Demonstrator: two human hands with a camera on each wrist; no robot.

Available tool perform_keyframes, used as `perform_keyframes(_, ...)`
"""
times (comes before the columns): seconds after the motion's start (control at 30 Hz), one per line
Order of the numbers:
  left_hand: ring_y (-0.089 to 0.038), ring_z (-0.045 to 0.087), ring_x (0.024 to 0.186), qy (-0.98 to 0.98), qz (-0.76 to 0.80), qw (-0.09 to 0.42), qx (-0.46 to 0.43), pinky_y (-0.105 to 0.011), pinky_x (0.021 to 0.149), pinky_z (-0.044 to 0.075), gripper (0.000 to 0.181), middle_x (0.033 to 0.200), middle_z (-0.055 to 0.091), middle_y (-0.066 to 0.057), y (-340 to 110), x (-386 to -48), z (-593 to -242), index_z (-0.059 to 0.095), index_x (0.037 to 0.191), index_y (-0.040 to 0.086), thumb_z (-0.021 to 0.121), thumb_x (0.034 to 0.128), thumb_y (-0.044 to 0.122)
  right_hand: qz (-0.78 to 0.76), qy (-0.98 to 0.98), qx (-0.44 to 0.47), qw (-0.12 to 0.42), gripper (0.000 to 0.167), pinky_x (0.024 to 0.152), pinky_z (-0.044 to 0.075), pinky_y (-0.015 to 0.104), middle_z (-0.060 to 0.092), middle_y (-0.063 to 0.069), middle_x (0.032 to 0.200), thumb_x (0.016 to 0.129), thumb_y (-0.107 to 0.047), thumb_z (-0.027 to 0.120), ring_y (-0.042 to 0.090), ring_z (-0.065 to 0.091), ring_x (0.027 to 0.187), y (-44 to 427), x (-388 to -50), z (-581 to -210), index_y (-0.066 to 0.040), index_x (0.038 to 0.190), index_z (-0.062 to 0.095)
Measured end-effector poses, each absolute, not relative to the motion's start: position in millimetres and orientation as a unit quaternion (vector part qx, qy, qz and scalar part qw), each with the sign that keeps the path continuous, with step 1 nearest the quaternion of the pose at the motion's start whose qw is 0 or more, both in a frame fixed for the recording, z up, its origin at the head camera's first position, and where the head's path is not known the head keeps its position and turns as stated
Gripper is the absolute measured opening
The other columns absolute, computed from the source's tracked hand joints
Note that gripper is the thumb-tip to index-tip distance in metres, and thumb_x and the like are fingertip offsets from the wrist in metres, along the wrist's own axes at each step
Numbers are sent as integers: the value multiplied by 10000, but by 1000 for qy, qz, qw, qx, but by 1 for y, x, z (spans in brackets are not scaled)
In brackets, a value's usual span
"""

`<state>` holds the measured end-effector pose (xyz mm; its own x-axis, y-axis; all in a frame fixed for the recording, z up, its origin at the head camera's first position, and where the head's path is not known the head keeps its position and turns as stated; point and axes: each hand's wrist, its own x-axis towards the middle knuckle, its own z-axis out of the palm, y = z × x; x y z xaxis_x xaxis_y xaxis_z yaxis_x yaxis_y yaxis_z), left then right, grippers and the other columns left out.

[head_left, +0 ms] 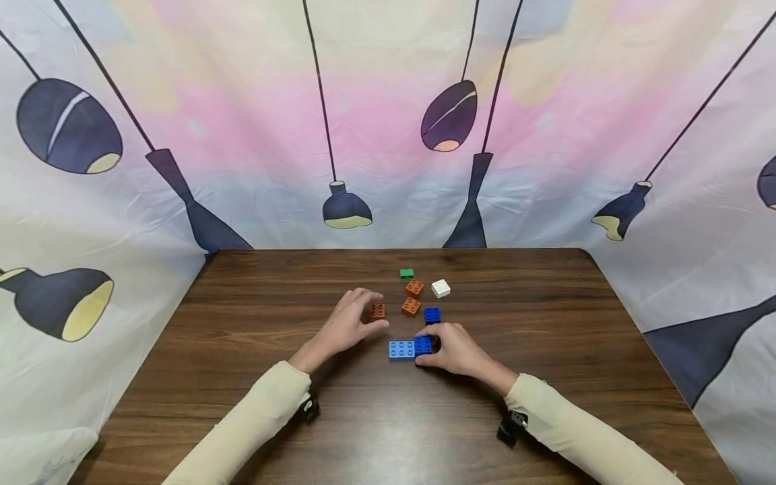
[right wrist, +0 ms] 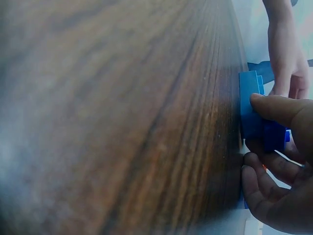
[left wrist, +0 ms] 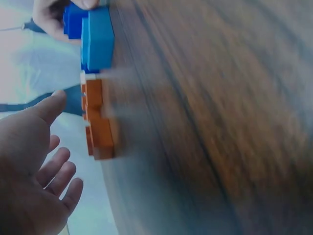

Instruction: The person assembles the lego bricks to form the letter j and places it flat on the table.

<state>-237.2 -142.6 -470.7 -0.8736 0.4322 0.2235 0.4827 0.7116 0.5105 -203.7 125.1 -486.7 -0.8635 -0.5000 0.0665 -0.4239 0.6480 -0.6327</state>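
Note:
The right hand (head_left: pixel 456 349) pinches a dark blue brick (head_left: pixel 423 345) between thumb and fingers. That brick sits at the right end of a light blue brick (head_left: pixel 402 349); in the right wrist view the dark blue brick (right wrist: pixel 274 134) stands higher than the light blue one (right wrist: pixel 250 107). The left hand (head_left: pixel 347 322) is held around an orange brick (head_left: pixel 378 311), fingers apart; contact cannot be told. In the left wrist view the left hand (left wrist: pixel 34 166) has spread fingers and holds nothing, beside an orange brick (left wrist: pixel 101 138).
Behind the hands on the wooden table (head_left: pixel 242 350) lie two more orange bricks (head_left: pixel 411 307), a green brick (head_left: pixel 407 273), a white brick (head_left: pixel 440 288) and another dark blue brick (head_left: pixel 432 315). A printed cloth (head_left: pixel 388 135) hangs along the table's far edge.

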Motion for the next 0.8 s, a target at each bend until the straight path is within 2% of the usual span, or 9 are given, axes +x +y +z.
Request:
perform_keyframes(0.2,-333,531,1247,-928,-287,22,-239,-561,1072,393,584,1375,581,-139,-150,-246,-477,599,1374,60,801,904,340,-332,906,-253,62,388,763,532,340,740,22,1083,822,-272,881,105,636,904,124,-204,-489,-103,1149,757)
perform_keyframes(0.4,-366,482,1355,-932,-279,5,-232,-592,1116,349,616,1423,563,-150,-152,-255,-481,579,1405,64,793,908,358,-333,907,-250,64,400,805,537,380,740,41,1118,821,-269,880,131,644,949,124,-205,-489,-95,1160,755)
perform_keyframes(0.8,-362,522,1306,-934,-268,-16,-236,-591,1100,362,570,1376,611,-143,-154,-261,-482,602,1379,59,774,924,356,-335,906,-251,59,388,824,520,397,741,29,1118,820,-268,881,137,644,963,125,-206,-489,-102,1148,758)
